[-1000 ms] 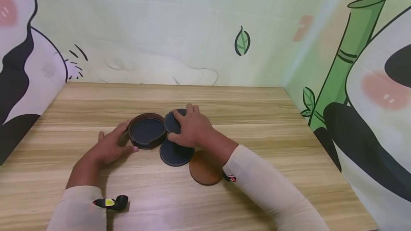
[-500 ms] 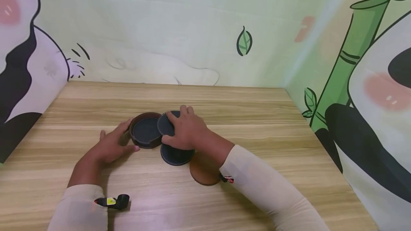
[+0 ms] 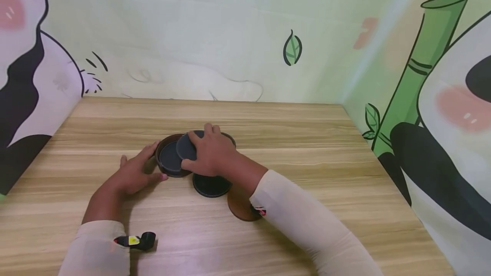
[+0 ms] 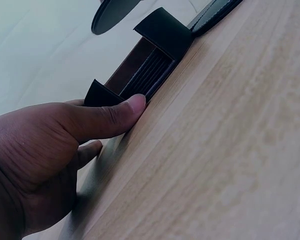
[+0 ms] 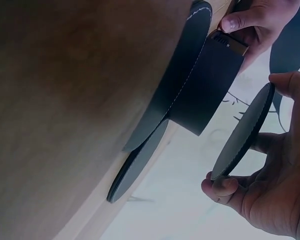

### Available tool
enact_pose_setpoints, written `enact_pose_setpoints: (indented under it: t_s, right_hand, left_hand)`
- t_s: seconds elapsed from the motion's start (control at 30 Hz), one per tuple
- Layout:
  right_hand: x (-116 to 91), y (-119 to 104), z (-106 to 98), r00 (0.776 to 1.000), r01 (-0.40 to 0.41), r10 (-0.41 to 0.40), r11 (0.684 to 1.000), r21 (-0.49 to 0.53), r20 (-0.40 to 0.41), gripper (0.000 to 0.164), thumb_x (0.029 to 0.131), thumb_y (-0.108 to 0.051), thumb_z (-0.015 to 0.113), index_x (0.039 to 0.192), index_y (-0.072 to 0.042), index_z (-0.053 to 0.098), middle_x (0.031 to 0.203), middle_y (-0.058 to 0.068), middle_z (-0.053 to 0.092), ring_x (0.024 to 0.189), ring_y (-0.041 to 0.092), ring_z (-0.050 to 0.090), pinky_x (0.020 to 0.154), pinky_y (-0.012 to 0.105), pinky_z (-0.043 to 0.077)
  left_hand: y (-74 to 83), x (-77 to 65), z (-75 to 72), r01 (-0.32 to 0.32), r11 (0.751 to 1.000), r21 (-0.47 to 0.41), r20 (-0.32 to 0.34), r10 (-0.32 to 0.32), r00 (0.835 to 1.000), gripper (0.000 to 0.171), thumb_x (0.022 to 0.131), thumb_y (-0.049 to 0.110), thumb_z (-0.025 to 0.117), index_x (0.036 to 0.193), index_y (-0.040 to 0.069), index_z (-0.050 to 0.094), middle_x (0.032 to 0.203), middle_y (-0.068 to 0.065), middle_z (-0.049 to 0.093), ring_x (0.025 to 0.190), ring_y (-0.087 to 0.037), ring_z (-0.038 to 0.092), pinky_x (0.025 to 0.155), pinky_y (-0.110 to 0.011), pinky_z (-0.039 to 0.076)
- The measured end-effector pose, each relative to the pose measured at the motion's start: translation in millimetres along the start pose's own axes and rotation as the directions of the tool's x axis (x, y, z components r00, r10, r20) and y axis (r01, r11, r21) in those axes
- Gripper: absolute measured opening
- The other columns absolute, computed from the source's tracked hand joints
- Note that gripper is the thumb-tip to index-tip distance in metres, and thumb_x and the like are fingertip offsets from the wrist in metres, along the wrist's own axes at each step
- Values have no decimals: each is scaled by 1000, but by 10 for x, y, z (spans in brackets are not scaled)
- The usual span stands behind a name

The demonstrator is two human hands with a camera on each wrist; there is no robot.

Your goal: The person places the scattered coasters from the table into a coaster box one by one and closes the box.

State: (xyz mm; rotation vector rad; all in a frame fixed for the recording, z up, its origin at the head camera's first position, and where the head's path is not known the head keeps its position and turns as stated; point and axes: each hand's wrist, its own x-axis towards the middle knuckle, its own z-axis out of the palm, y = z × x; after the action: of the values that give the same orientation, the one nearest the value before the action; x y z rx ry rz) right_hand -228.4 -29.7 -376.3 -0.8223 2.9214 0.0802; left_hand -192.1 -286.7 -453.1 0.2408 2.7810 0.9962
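My left hand (image 3: 134,176) holds a round dark leather coaster holder (image 4: 165,32) at its left side. In the left wrist view, the thumb presses beside the holder's notch, and several stacked coasters (image 4: 149,70) show through the gap. My right hand (image 3: 212,152) pinches a black round coaster (image 5: 245,130) by its edge between thumb and fingers. That coaster is raised and tilted, apart from the holder, and overlaps its right part in the head view. The right wrist view shows a gap between coaster and holder.
On the wooden table (image 3: 307,161), a black coaster (image 3: 211,186) lies right of the holder. Another dark coaster (image 3: 230,137) is mostly hidden behind the right hand. A brown coaster (image 3: 241,208) lies partly under the right forearm. A printed wall (image 3: 192,33) stands behind the table.
The right hand has lifted the black coaster and carried it left, over the holder's right part. Another dark coaster shows where it was. The left hand keeps its place on the holder.
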Motion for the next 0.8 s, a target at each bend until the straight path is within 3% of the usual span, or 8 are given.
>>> enact_pose_setpoints:
  t_s: [0.23, 0.4, 0.57, 0.8]
  right_hand:
    - [110, -145, -7, 1000, -1, 1, 1000, -23, 20, 87, 101, -76, 47, 173, -28, 34, 154, 15, 49, 130, 25, 53, 80, 34, 61]
    - [162, -234, 14, 999, 3, 0, 997, -81, 38, 88, 102, -79, 44, 173, -28, 33, 157, 15, 49, 132, 28, 54, 94, 35, 62]
    - [199, -264, 43, 1000, 11, -8, 992, -122, 24, 88, 102, -79, 43, 173, -28, 34, 158, 14, 51, 135, 29, 56, 112, 37, 56]
    - [256, -329, 30, 999, 21, -16, 991, -136, 39, 87, 102, -79, 43, 173, -29, 34, 165, 13, 48, 147, 31, 52, 121, 43, 50]
  left_hand:
    - [-14, 15, 13, 14, 1000, 3, 8, -14, 1000, 112, 97, 43, 82, 177, 18, 9, 180, -31, 16, 164, -61, 15, 127, -82, -17]
    - [-16, 21, 13, 25, 1000, 11, 10, -25, 1000, 112, 97, 44, 81, 178, 19, 8, 180, -30, 15, 164, -61, 15, 127, -82, -17]
    - [2, 21, 17, 29, 999, 19, 8, -29, 1000, 110, 98, 44, 81, 178, 18, 9, 180, -30, 16, 164, -60, 16, 128, -82, -16]
    - [9, 11, 9, 20, 1000, 20, 6, -20, 1000, 110, 98, 42, 81, 177, 16, 10, 179, -32, 17, 164, -60, 15, 127, -83, -15]
